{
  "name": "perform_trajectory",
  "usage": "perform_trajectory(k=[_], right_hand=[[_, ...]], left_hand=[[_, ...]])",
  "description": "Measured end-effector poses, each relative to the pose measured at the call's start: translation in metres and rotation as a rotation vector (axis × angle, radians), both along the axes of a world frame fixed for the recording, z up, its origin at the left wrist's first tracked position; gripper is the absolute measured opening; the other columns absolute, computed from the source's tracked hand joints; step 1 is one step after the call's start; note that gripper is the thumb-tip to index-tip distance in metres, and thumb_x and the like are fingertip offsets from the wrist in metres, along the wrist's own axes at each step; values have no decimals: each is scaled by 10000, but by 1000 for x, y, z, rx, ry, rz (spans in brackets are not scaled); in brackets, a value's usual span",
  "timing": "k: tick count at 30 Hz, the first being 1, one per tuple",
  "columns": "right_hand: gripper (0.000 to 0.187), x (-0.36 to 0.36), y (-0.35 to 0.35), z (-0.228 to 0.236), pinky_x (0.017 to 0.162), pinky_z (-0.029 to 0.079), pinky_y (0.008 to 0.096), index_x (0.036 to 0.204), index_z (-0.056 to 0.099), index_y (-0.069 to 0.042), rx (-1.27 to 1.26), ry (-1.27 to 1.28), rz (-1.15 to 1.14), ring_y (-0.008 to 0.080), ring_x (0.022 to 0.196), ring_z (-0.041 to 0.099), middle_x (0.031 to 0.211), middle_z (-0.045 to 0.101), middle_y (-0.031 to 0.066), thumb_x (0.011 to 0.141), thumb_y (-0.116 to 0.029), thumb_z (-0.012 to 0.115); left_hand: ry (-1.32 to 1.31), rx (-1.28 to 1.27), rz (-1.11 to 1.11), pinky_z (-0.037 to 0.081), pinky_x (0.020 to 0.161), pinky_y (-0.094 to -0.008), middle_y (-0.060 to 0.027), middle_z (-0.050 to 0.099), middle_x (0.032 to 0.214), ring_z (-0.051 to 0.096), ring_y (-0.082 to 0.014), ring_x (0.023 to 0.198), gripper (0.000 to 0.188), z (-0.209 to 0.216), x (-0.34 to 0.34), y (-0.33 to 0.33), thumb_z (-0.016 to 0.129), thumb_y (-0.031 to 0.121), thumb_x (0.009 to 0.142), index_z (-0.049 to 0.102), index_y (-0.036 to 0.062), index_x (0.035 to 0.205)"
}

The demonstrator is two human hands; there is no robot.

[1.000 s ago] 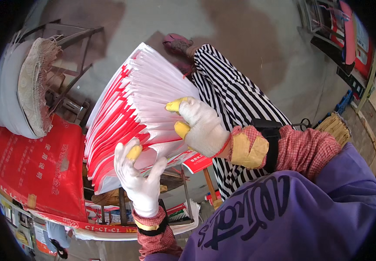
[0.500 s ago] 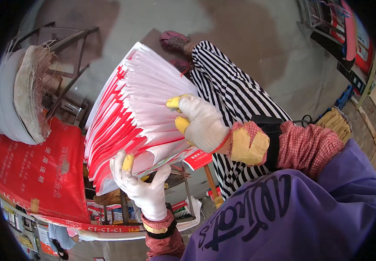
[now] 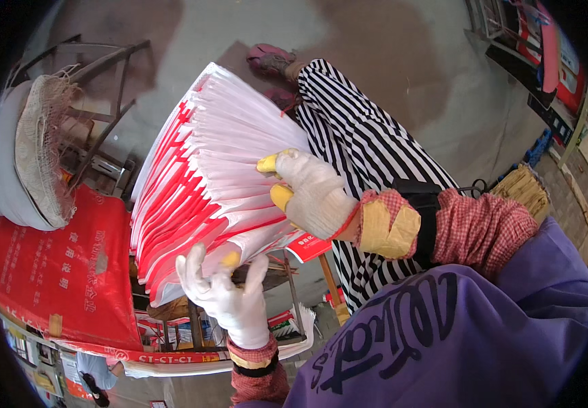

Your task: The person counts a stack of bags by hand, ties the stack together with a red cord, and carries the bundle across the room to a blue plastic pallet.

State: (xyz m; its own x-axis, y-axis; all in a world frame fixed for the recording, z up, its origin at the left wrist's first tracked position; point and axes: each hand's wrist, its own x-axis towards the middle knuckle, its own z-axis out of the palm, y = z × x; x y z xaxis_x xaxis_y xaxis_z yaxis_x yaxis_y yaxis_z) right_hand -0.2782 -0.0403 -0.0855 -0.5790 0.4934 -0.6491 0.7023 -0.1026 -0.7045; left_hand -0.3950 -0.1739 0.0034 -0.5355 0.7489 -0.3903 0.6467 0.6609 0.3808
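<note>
A thick fanned stack of white and red folded sacks [image 3: 239, 149] spreads across the middle, its layers splayed at the left. My right hand [image 3: 314, 194], in a white glove with yellow fingertips, rests on the right part of the stack. Its thumb and a finger stay apart; the other fingers are partly hidden. At the near edge of the stack is my left hand [image 3: 229, 296], in a similar glove, open with fingers spread and slightly bent. One yellow fingertip lies in front of the lowest sacks; whether it touches them I cannot tell.
A red printed sheet [image 3: 63, 272] covers a surface at the left, with a white roll-like bundle [image 3: 25, 149] above it. Metal frames [image 3: 114, 88] stand behind. My striped trouser legs [image 3: 369, 149] border the stack. A straw broom head [image 3: 522, 190] is at the right.
My left hand has shifted slightly right and down, and its fingers have bent and spread differently. My right hand has stayed nearly in place on the stack.
</note>
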Motion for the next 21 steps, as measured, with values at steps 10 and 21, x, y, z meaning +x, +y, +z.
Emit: perform_trajectory(k=[10,21], right_hand=[[320,-5,3,8,789,488,383,1025,596,-19,77,85,-21,328,901,580,974,595,175,708,18,606],[333,-10,-6,24,828,445,398,1043,615,-71,-31,31,342,314,961,572,996,607,151,712,-112,607]], left_hand=[[-197,-85,-103,270,1060,-549,-61,521,1151,473,-280,1101,337,9,-4,12,806,152,579,483,84,646],[-293,38,-114,322,1046,-530,-8,493,921,541,-225,871,387,10,-10,2,763,41,585,462,115,816]])
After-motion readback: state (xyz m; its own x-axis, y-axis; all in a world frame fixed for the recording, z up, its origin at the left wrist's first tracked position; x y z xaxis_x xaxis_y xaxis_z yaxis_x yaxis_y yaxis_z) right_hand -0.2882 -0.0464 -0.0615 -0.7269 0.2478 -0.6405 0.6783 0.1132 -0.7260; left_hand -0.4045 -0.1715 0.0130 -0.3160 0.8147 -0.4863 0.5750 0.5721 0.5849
